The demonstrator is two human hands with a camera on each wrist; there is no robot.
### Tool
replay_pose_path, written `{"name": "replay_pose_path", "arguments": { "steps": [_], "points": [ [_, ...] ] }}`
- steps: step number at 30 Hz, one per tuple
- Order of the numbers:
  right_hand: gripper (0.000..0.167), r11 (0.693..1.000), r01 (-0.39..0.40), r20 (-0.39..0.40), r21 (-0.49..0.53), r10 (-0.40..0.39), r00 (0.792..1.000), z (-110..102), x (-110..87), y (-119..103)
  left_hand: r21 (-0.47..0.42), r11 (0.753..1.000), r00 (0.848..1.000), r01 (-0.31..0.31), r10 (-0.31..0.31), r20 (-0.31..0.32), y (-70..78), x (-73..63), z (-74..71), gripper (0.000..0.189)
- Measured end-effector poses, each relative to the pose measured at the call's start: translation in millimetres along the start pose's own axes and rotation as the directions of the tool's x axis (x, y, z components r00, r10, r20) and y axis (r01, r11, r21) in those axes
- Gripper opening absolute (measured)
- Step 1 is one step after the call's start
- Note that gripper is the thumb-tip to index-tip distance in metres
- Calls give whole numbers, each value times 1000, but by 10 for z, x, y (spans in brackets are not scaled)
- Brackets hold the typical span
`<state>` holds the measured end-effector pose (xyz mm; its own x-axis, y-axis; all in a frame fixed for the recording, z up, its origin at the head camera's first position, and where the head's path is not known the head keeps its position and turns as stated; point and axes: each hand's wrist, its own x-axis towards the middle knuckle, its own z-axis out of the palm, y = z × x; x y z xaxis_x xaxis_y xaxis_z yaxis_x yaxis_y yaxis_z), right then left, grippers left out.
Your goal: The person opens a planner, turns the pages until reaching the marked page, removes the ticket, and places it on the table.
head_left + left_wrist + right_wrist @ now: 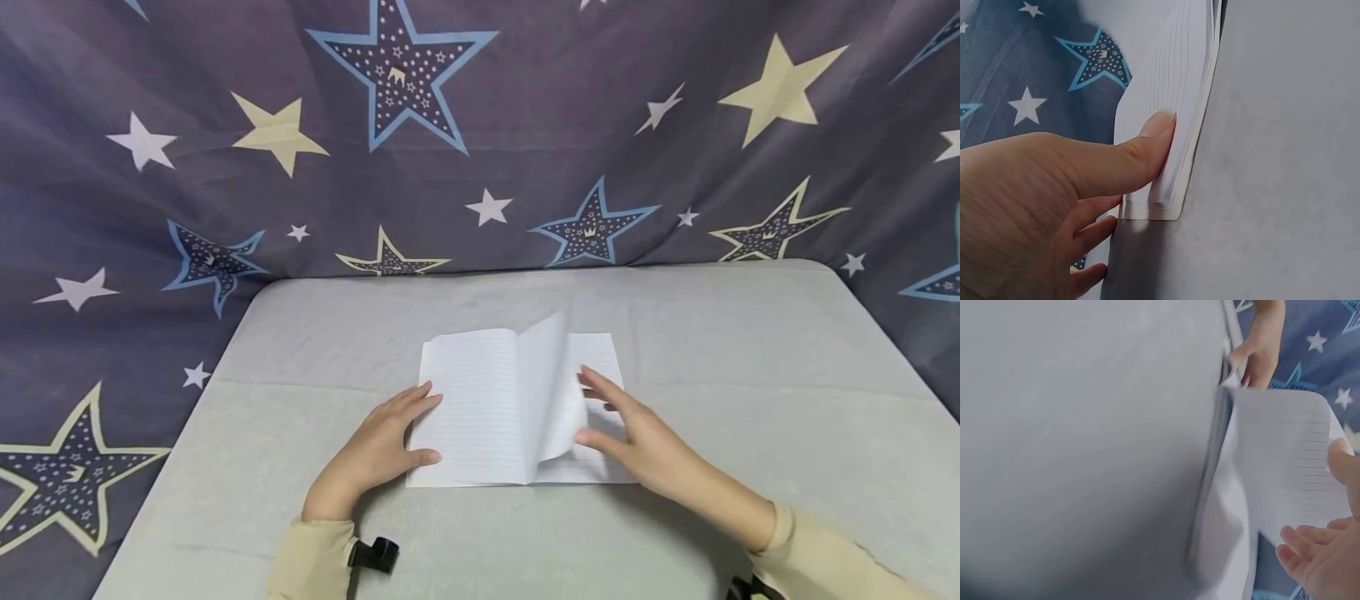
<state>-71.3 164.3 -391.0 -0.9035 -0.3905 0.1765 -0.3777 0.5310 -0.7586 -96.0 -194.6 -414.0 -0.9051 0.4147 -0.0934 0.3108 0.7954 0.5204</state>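
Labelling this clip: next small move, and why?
Probably have the right hand guide the raised leaf leftward onto the left page: the leaf stands curved above the right page, the right hand is at its free edge, and the left hand rests at the left page's outer edge.

White lined pages (472, 408); dark star-patterned cloth (517, 133).
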Motion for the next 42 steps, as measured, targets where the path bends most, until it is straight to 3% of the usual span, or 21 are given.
{"name": "replay_pose_path", "arguments": {
  "steps": [3,9,14,22,26,30,35,39,42],
  "points": [
    [71,999,53,19,11,-54,998,131,120,-130,-10,1000,1000,-6,6,0,-15,-13,-7,77],
    [65,999,36,120,-33,-32,992,412,267,-305,-9,1000,999,5,-5,-52,-71,-35,-22,72],
    [60,997,35,199,-66,-22,980,578,305,-325,2,1000,995,31,-31,-94,-134,-22,-40,68],
    [52,990,71,251,-118,-39,967,657,320,-305,-54,995,983,85,-93,-159,-153,-23,-112,49],
    [48,986,98,312,-133,-53,949,663,323,-280,-59,997,983,53,-63,-172,-107,-9,-98,47],
    [47,992,86,351,-96,-47,935,625,317,-259,-25,1000,994,2,-4,-107,-56,2,-42,61],
    [40,995,84,278,-55,-65,958,445,275,-204,17,1000,999,-19,20,-28,-19,-3,5,78],
    [37,992,85,164,-90,-70,984,216,217,-43,23,1000,999,-20,20,-29,-19,2,9,81],
    [40,993,64,126,-98,-52,991,26,154,134,30,999,999,-26,27,-34,-26,8,7,81]
  ]
}}
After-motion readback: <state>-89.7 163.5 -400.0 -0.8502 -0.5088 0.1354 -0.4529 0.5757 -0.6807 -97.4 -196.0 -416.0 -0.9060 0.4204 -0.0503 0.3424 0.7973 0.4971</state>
